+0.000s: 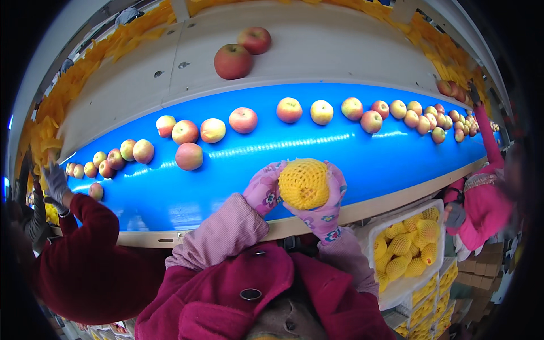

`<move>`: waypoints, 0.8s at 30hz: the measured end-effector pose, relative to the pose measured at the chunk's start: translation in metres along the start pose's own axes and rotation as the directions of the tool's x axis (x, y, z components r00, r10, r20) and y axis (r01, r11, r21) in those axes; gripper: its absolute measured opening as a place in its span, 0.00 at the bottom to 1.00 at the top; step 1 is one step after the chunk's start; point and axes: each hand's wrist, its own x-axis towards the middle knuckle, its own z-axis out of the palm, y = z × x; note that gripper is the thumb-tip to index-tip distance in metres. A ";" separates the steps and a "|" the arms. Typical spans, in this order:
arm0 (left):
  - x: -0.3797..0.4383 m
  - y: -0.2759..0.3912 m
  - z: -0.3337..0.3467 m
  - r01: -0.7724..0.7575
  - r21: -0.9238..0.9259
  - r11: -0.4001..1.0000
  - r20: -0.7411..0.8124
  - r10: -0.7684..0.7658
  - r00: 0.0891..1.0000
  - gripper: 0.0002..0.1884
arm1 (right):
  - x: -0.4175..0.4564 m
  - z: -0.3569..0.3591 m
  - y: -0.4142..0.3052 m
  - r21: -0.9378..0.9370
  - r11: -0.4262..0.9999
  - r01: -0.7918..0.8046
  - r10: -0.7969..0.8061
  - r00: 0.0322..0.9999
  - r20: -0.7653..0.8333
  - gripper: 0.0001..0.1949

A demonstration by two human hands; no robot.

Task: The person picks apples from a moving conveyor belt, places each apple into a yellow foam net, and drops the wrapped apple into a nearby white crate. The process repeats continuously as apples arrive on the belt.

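A round fruit in a yellow foam net sleeve [303,183] is held between my two hands, over the near edge of the blue conveyor belt [238,182]. The net covers it, so the fruit itself is hidden. My left hand [264,187], in a pink flowered glove, grips its left side. From the right and below, my right hand [325,208] cups it, in a matching glove. Beyond my hands, red and yellow apples lie on the belt in a loose row. The closest is a reddish apple [189,156] to the left of my left hand.
Two larger apples [233,61] rest on the pale upper shelf [318,51]. At my right stands a lined crate [378,297] of net-wrapped fruit. Yellow foam nets [89,80] hang along the far frame. Co-workers' arms [94,219] reach in at left and right [486,131].
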 end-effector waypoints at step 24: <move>0.043 -0.073 0.020 0.063 0.625 0.778 0.124 -0.178 0.976 0.13 | -0.193 -0.288 0.079 -0.229 0.245 -0.942 0.783 0.332 -0.527 0.46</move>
